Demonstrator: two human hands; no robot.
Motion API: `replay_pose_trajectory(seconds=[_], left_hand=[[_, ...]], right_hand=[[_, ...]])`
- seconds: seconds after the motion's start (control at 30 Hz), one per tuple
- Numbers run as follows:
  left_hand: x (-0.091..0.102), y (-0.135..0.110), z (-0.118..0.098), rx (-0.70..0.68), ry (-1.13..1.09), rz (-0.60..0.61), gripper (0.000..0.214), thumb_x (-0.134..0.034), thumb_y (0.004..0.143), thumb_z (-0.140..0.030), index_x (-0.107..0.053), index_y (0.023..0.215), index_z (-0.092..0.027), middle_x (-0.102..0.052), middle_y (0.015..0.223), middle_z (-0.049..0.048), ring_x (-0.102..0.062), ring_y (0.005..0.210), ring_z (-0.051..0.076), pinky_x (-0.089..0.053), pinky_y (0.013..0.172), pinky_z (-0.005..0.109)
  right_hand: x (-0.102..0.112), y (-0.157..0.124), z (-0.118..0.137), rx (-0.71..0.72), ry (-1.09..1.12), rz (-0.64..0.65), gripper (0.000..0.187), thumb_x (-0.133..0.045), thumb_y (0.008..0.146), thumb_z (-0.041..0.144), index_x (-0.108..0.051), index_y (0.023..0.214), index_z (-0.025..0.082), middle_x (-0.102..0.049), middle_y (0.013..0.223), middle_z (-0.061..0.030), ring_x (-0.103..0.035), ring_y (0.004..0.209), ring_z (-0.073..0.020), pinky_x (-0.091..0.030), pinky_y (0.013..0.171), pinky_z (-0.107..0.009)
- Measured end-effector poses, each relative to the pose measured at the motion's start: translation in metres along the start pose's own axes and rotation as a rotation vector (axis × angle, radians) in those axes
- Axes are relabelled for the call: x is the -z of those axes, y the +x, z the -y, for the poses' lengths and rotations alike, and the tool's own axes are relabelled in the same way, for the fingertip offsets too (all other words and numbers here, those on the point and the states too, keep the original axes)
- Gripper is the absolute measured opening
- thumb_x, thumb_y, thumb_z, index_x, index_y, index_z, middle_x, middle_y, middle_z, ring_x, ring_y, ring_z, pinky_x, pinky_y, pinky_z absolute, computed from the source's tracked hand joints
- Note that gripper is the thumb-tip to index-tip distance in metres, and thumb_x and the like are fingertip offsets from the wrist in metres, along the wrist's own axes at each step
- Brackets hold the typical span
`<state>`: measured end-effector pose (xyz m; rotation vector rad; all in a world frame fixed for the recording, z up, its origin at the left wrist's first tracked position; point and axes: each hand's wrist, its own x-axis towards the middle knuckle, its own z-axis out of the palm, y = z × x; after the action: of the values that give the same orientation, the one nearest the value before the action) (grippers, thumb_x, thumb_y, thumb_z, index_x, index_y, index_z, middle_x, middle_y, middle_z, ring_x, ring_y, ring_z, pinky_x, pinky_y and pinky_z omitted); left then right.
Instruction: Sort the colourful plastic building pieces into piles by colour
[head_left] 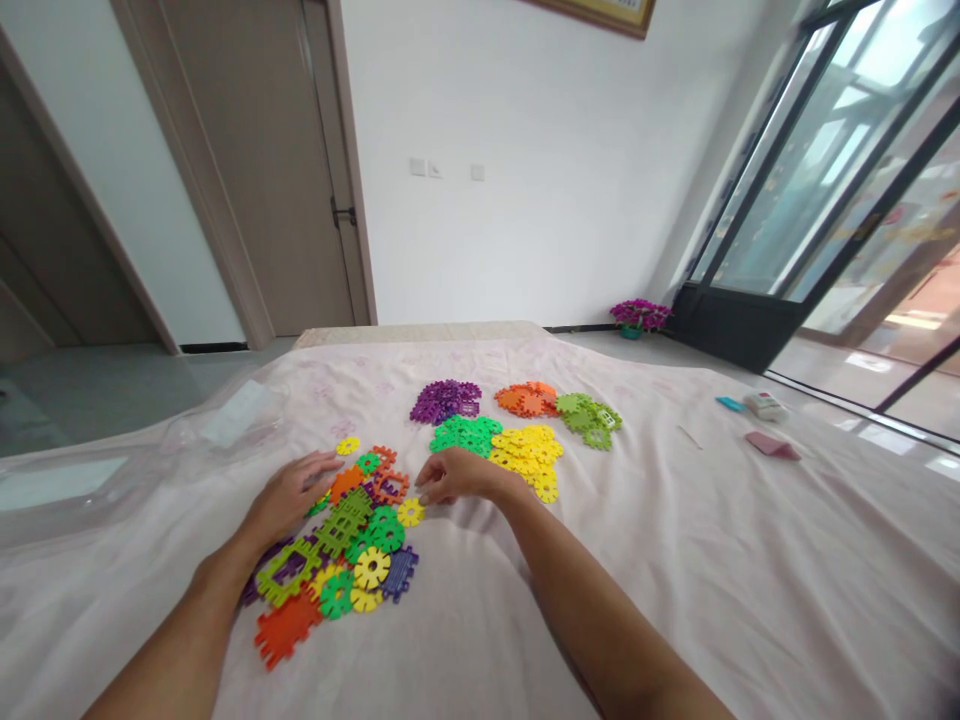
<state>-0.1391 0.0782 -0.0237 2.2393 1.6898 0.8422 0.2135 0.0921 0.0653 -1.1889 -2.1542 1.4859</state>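
A mixed heap of plastic interlocking building pieces [346, 528] lies on the cloth in front of me, in orange, green, yellow and purple. My left hand [294, 490] rests along the heap's left edge, fingers stretched out and apart. On the other side, my right hand [454, 475] has its fingers curled together; whatever they may hold is hidden. Just below those fingertips lies a yellow round piece [410, 512]. Behind my right hand are single-colour piles: purple pieces [445, 401], green pieces [466, 434], yellow pieces [529, 452], orange pieces [527, 398] and lime pieces [588, 416].
A pink cloth [675, 560] with folds covers the surface. Clear plastic packaging [240, 415] sits at the left. Toward the right edge are a pink folded item [772, 446], a small white pack [765, 405] and a blue item [730, 404].
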Motion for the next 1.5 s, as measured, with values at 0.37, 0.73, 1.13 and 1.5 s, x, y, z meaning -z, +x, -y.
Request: replay_pose_trajectory(seconds=[0.37, 0.73, 1.13, 1.5], left_hand=[[0.003, 0.0, -0.005, 0.001, 0.012, 0.0, 0.052, -0.047, 0.092, -0.058, -0.074, 0.12, -0.023, -0.064, 0.138, 0.0076, -0.056, 0.131, 0.026, -0.039, 0.116, 0.043], [0.0, 0.0, 0.0, 0.016, -0.002, 0.008, 0.052, -0.048, 0.092, -0.057, -0.072, 0.123, -0.024, -0.062, 0.141, 0.0073, -0.054, 0.133, 0.026, -0.038, 0.116, 0.043], [0.002, 0.0, -0.006, 0.024, -0.004, -0.009, 0.054, -0.047, 0.091, -0.06, -0.074, 0.12, -0.023, -0.064, 0.138, 0.0081, -0.056, 0.131, 0.027, -0.039, 0.116, 0.045], [0.005, 0.0, -0.011, 0.015, -0.01, -0.012, 0.052, -0.049, 0.091, -0.06, -0.075, 0.119, -0.024, -0.065, 0.137, 0.007, -0.056, 0.131, 0.027, -0.038, 0.116, 0.043]], right_hand=[[-0.025, 0.002, 0.009, 0.049, -0.403, -0.05, 0.033, -0.086, 0.065, 0.029, -0.065, 0.09, 0.02, -0.064, 0.076, 0.0048, -0.056, 0.066, -0.0103, -0.035, 0.056, -0.019], [0.072, -0.037, -0.009, 0.003, -0.286, -0.36, 0.006, -0.061, 0.076, 0.02, -0.065, 0.074, 0.016, -0.058, 0.061, 0.0041, -0.052, 0.055, -0.0084, -0.033, 0.052, -0.02], [0.076, -0.046, 0.003, 0.031, -0.451, -0.432, 0.011, -0.065, 0.076, 0.016, -0.075, 0.081, 0.017, -0.071, 0.075, -0.0004, -0.062, 0.069, -0.0144, -0.038, 0.061, -0.023], [-0.054, 0.002, 0.025, 0.734, -0.737, -0.194, 0.05, -0.057, 0.091, 0.011, -0.055, 0.14, 0.018, -0.052, 0.149, -0.0116, -0.045, 0.137, -0.0234, -0.037, 0.113, -0.039]])
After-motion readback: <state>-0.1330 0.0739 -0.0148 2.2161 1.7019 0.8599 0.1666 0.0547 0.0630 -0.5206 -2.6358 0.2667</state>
